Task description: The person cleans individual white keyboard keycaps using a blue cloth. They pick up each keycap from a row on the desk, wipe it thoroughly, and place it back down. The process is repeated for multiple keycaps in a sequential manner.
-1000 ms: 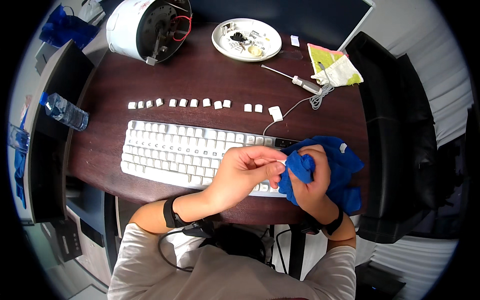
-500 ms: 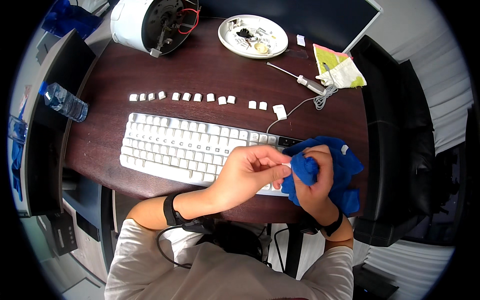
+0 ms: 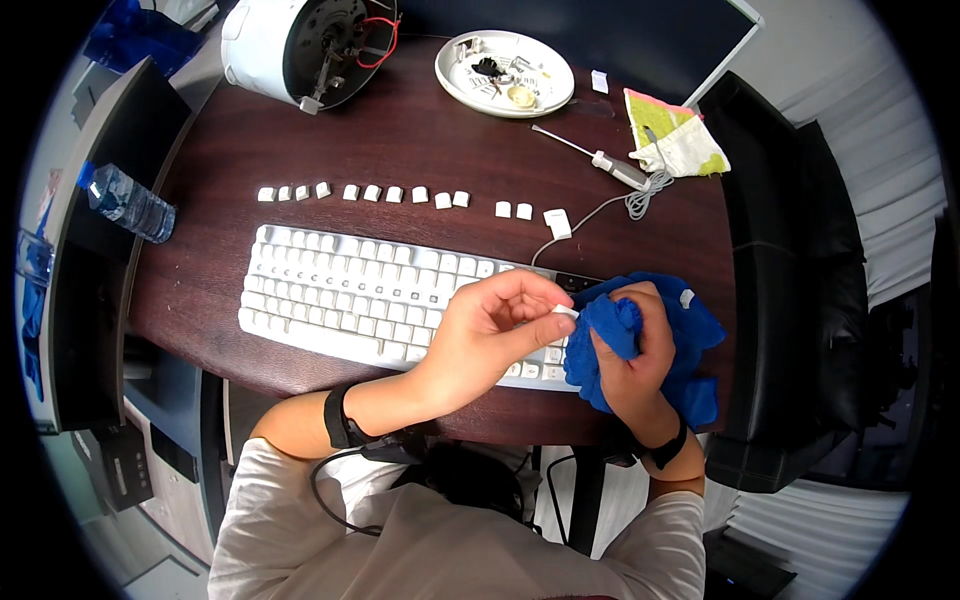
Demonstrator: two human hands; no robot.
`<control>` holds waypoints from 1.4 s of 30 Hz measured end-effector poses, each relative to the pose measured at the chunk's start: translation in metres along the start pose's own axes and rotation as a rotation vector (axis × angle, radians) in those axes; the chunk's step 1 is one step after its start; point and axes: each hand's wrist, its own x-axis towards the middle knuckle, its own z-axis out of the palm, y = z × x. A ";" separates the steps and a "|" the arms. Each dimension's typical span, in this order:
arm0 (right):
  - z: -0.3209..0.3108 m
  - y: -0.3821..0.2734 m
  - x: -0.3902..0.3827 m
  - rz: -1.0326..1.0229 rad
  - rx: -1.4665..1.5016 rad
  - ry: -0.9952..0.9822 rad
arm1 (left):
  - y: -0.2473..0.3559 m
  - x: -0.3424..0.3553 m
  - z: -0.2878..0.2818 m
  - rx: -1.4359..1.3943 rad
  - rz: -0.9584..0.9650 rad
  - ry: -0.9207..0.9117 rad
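Observation:
Between thumb and fingers, my left hand (image 3: 490, 325) pinches a small white keycap (image 3: 565, 312) above the right part of a white keyboard (image 3: 330, 345). My right hand (image 3: 640, 360) is closed on a bunched part of a blue cloth (image 3: 690, 345), just right of the keycap. The rest of the cloth drapes over the keyboard's right end and the table. Another small white keycap (image 3: 687, 298) rests on the cloth. A row of loose keycaps (image 3: 372, 193) lies behind the keyboard, with a larger keycap (image 3: 558, 224) at its right end. The keyboard's middle row has bare switches where caps are off.
A screwdriver (image 3: 620, 170) lies beside a coiled grey cable (image 3: 650, 195) and a yellow-green cloth (image 3: 680, 135). At the back stand a white plate (image 3: 455, 95) of small parts and an opened white appliance (image 3: 265, 50). A water bottle (image 3: 130, 205) is at the left.
The bunched blue cloth and my right hand have drawn slightly away to the right from the keycap. My left hand has risen a little, still pinching the keycap.

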 end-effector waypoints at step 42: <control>0.002 0.003 -0.001 -0.051 -0.031 0.041 | -0.004 0.002 -0.002 -0.076 0.018 0.017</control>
